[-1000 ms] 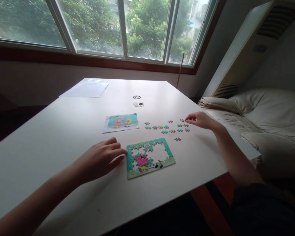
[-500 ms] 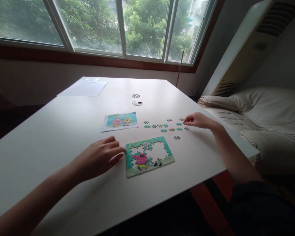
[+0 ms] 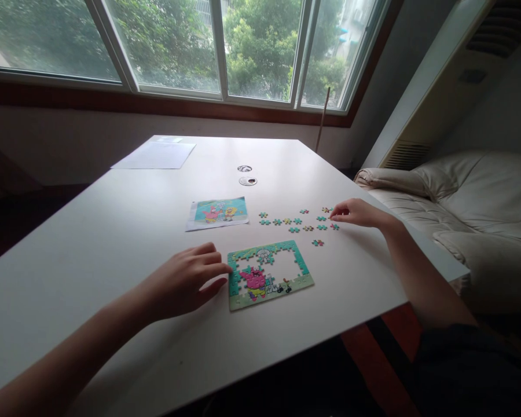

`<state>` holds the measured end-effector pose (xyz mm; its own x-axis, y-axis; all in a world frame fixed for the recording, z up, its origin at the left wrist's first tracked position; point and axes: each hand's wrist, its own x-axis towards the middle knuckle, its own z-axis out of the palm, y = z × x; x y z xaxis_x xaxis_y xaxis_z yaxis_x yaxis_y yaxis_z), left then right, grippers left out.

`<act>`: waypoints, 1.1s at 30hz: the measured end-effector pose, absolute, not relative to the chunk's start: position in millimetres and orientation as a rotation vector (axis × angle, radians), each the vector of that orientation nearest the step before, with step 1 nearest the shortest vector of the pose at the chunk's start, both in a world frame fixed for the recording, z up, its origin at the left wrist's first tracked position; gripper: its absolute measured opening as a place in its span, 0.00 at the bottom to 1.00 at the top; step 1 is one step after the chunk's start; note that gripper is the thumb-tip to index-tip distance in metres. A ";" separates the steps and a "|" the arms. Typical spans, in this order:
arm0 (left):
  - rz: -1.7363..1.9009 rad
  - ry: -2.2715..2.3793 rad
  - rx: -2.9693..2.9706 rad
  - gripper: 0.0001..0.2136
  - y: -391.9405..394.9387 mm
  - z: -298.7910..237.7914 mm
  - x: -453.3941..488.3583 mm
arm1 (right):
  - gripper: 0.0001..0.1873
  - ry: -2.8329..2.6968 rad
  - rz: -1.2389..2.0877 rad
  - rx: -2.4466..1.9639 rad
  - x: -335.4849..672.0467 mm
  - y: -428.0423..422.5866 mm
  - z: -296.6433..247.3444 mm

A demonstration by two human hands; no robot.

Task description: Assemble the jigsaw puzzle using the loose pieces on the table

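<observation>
A partly filled jigsaw puzzle (image 3: 247,299) lies on the white table, with a pink cartoon figure at its left and a bare gap at its upper right. Against its left edge rests the index fingertip of my left hand (image 3: 191,281), which is open with fingers stretched. Several loose puzzle pieces (image 3: 297,221) are spread beyond the puzzle to the right. My right hand (image 3: 358,212) is at the right end of these pieces, thumb and fingers drawn together low over the table. Whatever is between its fingertips, if anything, is too small to make out.
A printed cartoon picture sheet (image 3: 221,211) lies behind the puzzle. Farther back are two round table inserts (image 3: 248,181) and white papers (image 3: 156,156). A cream leather sofa (image 3: 481,191) stands to the right, and windows (image 3: 260,52) line the far wall.
The whole view has shifted slightly, so table and hands appear a little farther right. Both hands keep about the same places relative to the puzzle and the loose pieces.
</observation>
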<state>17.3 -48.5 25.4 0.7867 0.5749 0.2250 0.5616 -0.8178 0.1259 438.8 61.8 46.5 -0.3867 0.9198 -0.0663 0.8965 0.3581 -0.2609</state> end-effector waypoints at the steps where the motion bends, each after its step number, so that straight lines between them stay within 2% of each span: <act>1: 0.390 0.918 2.905 0.09 -49.6 26.4 18.4 | 0.15 -2.519 0.388 -1.686 438.7 61.5 46.9; 19: 0.459 0.756 2.716 0.09 -58.2 33.7 28.2 | 0.16 -2.468 0.375 -1.730 448.4 63.2 48.6; 26: 0.470 0.753 2.698 0.09 -57.7 35.2 30.3 | 0.14 -2.393 0.237 -1.876 464.7 67.4 47.9; 33: 0.448 0.774 2.700 0.09 -58.2 35.5 30.8 | 0.13 -2.404 0.283 -1.858 463.1 67.7 44.5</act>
<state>30.8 -58.2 35.5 0.8068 0.5513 0.2125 0.4589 -0.8113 0.3622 463.1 67.7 44.5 -0.2557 0.9658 -0.0418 0.9491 0.2426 -0.2008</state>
